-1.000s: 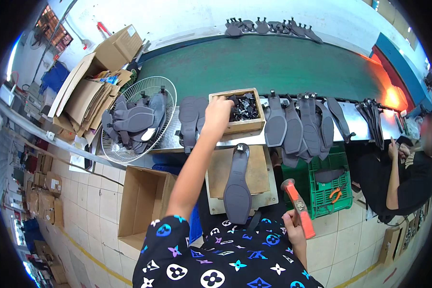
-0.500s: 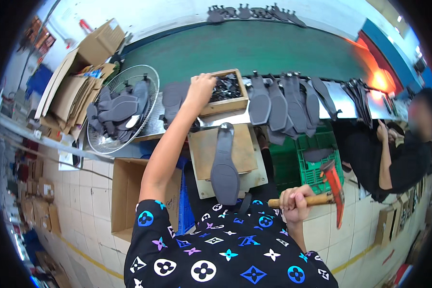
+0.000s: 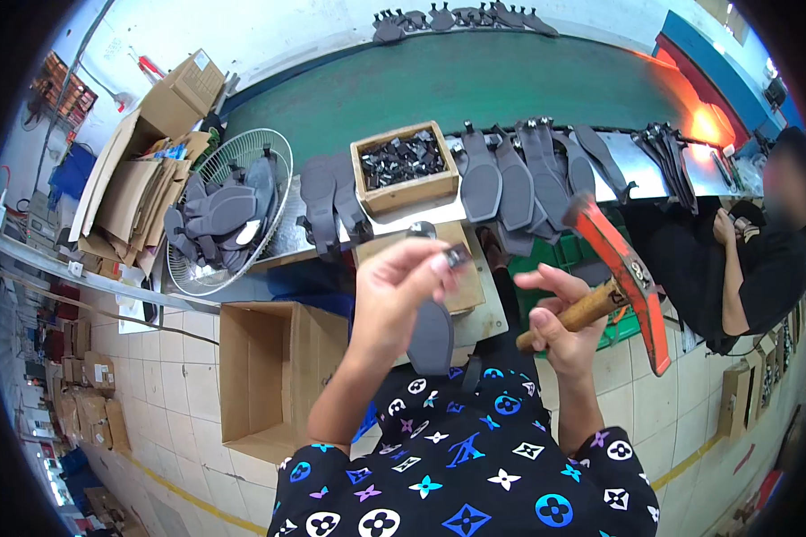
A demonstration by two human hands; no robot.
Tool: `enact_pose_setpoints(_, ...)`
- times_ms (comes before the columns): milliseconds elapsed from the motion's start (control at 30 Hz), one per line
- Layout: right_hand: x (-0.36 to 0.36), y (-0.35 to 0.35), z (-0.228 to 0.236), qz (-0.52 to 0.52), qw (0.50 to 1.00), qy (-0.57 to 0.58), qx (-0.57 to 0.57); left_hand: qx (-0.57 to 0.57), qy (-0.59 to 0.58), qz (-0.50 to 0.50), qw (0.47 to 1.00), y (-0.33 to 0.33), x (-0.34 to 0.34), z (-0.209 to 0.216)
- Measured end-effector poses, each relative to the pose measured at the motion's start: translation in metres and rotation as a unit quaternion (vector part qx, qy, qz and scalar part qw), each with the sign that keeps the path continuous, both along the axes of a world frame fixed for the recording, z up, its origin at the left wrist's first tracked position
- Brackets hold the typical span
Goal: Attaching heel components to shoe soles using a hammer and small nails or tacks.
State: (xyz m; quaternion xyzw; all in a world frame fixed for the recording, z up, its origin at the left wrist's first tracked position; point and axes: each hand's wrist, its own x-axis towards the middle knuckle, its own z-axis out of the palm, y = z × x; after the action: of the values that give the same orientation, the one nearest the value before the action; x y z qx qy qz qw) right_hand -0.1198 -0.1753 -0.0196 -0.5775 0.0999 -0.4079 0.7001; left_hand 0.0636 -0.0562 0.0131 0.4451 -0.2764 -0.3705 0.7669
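My left hand point(image 3: 401, 285) is raised in front of me and pinches a small dark metal piece point(image 3: 458, 258) between its fingertips. My right hand point(image 3: 560, 324) grips the wooden handle of a hammer point(image 3: 620, 277) with an orange-red head, held up at a slant. Below the hands a grey shoe sole point(image 3: 432, 336) lies on a wooden block point(image 3: 468, 288). Behind it, on the metal ledge, stands a wooden box point(image 3: 405, 168) full of small dark metal pieces.
Rows of grey soles point(image 3: 519, 174) lie along the ledge beside a green conveyor belt point(image 3: 475, 85). A wire fan guard point(image 3: 227, 208) holds more soles. An open cardboard box point(image 3: 273, 376) stands on the tiled floor at left. A person in black point(image 3: 734, 259) sits at right.
My left hand has come back from the wooden box holding a small metal piece. My right hand has swung the hammer up from low at my side.
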Motion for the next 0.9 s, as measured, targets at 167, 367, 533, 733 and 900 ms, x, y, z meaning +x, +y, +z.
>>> enact_pose_setpoints(167, 0.021, 0.009, 0.019, 0.077, 0.995, -0.025, -0.051, -0.016, 0.115, -0.074, 0.990, 0.021, -0.040, 0.016)
enact_pose_setpoints(367, 0.041, 0.014, 0.026, 0.094, 0.994, -0.044, -0.018, -0.036, 0.201, -0.048, 0.978, 0.016, -0.050, 0.001)
enact_pose_setpoints(533, 0.043, 0.009, 0.021, 0.116, 0.992, -0.040, 0.010, -0.018, 0.232, -0.056, 0.971, 0.012, -0.051, -0.012)
enact_pose_setpoints(733, 0.056, -0.005, -0.005, 0.063, 0.997, 0.035, -0.009, 0.142, -0.328, 0.183, 0.916, 0.013, -0.020, -0.036)
enact_pose_setpoints(900, 0.082, -0.026, -0.015, 0.066, 0.993, 0.098, -0.017, 0.218, -0.447, 0.325, 0.804, -0.014, 0.040, -0.078)
